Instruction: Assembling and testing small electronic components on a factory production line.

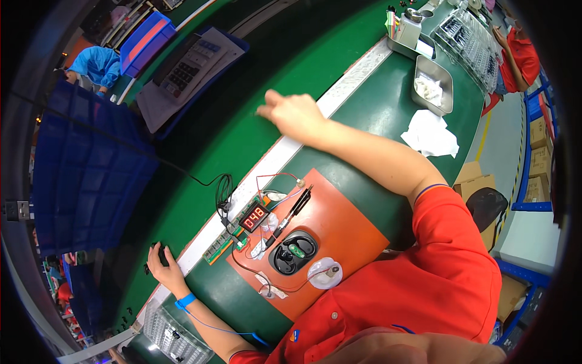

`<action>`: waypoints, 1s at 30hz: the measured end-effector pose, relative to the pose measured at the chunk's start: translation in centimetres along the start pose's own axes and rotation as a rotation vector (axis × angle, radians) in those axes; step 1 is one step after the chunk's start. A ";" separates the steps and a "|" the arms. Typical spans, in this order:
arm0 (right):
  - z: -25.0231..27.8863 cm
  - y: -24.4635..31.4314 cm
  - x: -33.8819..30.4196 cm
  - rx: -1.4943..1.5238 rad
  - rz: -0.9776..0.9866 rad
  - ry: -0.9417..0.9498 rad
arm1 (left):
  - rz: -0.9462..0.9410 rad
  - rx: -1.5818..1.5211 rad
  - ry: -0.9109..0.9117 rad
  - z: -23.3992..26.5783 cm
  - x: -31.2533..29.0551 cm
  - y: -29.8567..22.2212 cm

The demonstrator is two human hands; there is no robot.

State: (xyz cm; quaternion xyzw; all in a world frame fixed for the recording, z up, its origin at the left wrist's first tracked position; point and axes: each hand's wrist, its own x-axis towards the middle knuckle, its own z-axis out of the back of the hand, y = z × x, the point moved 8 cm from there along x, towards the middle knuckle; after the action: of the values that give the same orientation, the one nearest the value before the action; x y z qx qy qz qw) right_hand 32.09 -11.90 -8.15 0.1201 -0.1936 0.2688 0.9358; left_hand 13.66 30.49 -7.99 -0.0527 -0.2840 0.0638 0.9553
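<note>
My left hand (162,267), with a blue wrist strap (185,301) and its cord, is at the inner edge of the green belt (242,133). Its fingers are curled around a small black piece (159,246), too small to make out fully. Out over the belt, my right hand (294,115) has its fingers apart and nothing visible in them. In front of me, an open black earbud case (293,252) with a green patch inside lies on an orange mat (348,224). Beside it are a black pen (290,215) and a circuit board with a red digit display (253,217).
Clear trays (173,333) stand at lower left and far right. A metal tin (434,85) holds white scraps, near white paper (430,133). Across the belt are blue crates (91,164) and a calculator (188,67). Wires cross the mat. Other people work nearby.
</note>
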 end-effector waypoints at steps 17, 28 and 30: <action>6.2 -5.6 -2.5 0.070 -0.199 -0.159 | -0.017 -0.089 0.016 -0.8 -0.1 0.0; 25.9 -24.9 -13.0 -0.637 -0.704 -0.206 | -0.014 -0.184 0.012 -0.7 -0.3 0.2; 26.0 -25.8 -12.8 -0.668 -0.713 -0.147 | -0.013 -0.187 0.002 -0.8 -0.5 0.3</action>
State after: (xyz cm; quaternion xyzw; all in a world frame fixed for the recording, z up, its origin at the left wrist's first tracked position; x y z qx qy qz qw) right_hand 28.51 -47.59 6.61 -0.1091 -0.2814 -0.1541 0.9408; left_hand 13.63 30.68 -9.00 -0.1398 -0.2882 0.0308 0.9468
